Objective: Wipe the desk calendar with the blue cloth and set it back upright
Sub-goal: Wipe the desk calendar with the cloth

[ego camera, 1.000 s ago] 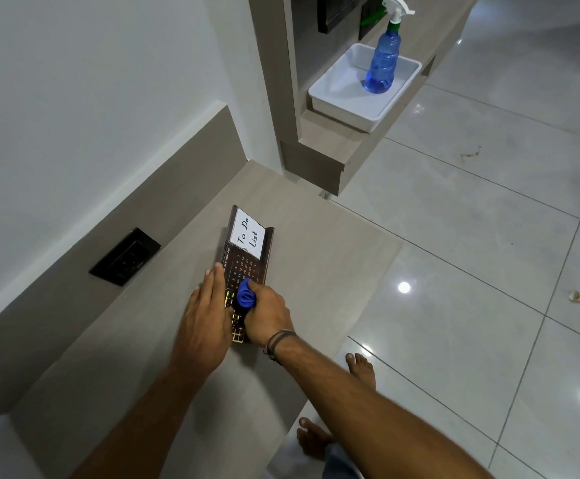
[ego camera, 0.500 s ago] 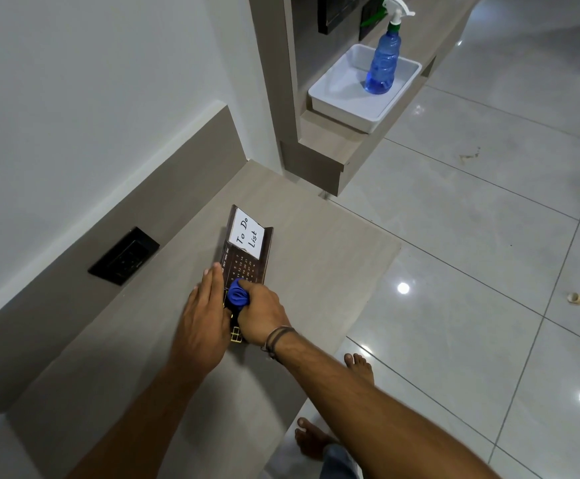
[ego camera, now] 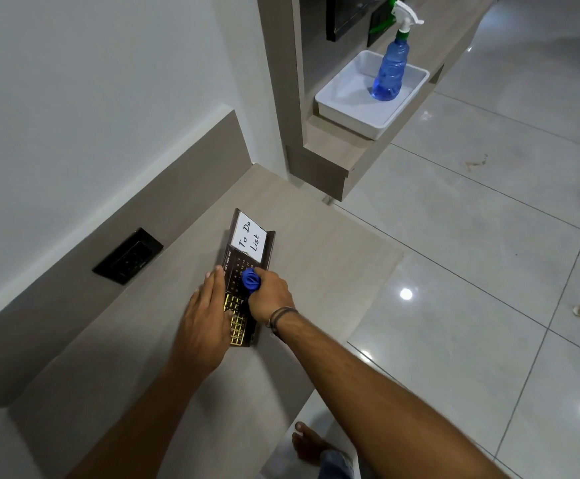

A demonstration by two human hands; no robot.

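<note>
Across the middle of the desk [ego camera: 164, 344] the desk calendar [ego camera: 247, 267] lies flat on its back, its long axis running from about 6 o'clock up toward 12, with the white "To Do List" card [ego camera: 249, 238] at its far end. The right hand [ego camera: 269, 299] is closed tight around the bunched blue cloth [ego camera: 251, 280], pressing the wad onto the dark number grid near the calendar's middle. The left hand [ego camera: 205, 323] lies spread flat, fingers together, along the calendar's 9 o'clock edge and partly over its gold lower section, pinning it down.

One risk, as I judge it, is the card: a stroke carried on toward 12 o'clock could catch its lower edge and crease or lift it. Another is the desk's front edge at 3 o'clock, which is near; a sideways push with the left hand lifted could slide the calendar toward the tiled floor [ego camera: 489, 271]. Standing it up may also fail if its fold does not hold.

Little stands in the way. A black wall socket [ego camera: 128, 255] sits at 9 o'clock, apart from the work. Well off at 1 o'clock, a blue spray bottle [ego camera: 390, 72] stands in a white tray [ego camera: 347, 108] on a higher shelf.
</note>
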